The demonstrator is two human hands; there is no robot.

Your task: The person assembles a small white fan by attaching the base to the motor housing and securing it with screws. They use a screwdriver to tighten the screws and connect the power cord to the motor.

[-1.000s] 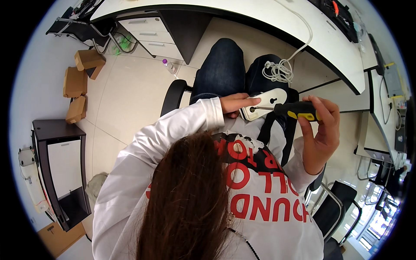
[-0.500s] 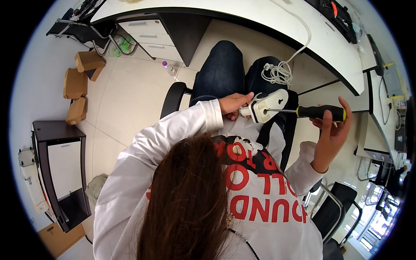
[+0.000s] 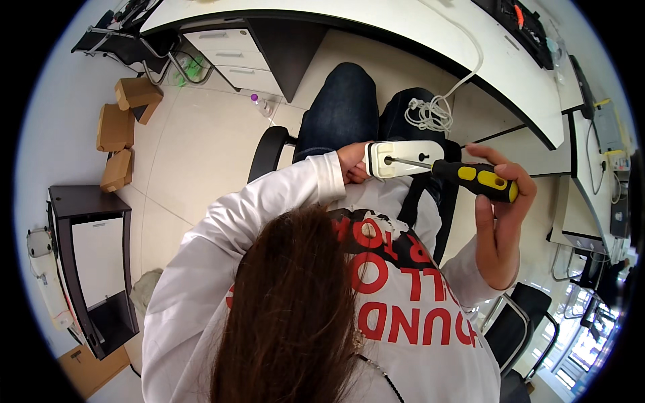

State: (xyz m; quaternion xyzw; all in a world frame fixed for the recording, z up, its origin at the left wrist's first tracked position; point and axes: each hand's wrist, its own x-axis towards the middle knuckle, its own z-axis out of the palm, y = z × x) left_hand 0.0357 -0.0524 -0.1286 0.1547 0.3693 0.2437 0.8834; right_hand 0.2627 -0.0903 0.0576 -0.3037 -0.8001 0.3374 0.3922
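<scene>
Right hand [image 3: 500,221] fingers wrapped tight round yellow-and-black screwdriver [image 3: 470,178], tip poked into white plastic block [image 3: 403,158]. Left hand [image 3: 353,164] fingers pinching block's end, above the lap. Probably light, hard, smooth; best held by the sides.

Cardboard boxes [image 3: 121,127] on floor, drawer unit [image 3: 232,57] under white desk [image 3: 403,27], black cabinet [image 3: 87,269] left.

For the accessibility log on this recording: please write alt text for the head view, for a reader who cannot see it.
A seated person in a white sweatshirt holds a white power strip in the left hand and sets the tip of a yellow-and-black screwdriver, gripped in the right hand, against its back. The strip's coiled white cord lies in the lap, beside a white desk.
</scene>
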